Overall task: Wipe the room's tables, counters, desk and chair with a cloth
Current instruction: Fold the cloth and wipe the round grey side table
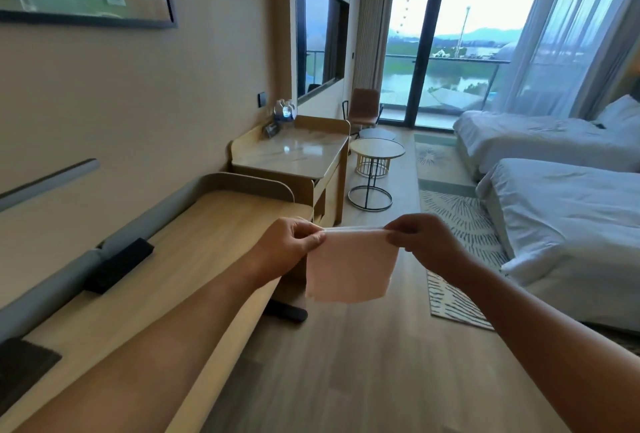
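The room is long, with a wood-look floor (332, 373) and a glass balcony door (460, 52) at its far end. Two white beds (568, 211) stand along the right side of the floor, a patterned rug (460, 225) beside them. Against the left wall runs a pale wooden counter (194, 252) with a grey padded rail behind it and a black block (119, 264) lying on top. Beyond the counter's far end stands a desk (294, 152) with a glossy marble-like top, and a dark screen (322, 41) hangs on the wall above the desk. To the right of the desk is a round side table (377, 152) on a wire base, and past the desk, near the door, a brown chair (363, 107).

Off the counter's front edge, above the floor, a small pale pink cloth (349, 266) hangs flat and square, doubled over along its top. The left hand (294, 242) pinches its upper left corner and the right hand (420, 238) pinches its upper right corner, stretching the top edge taut between them.
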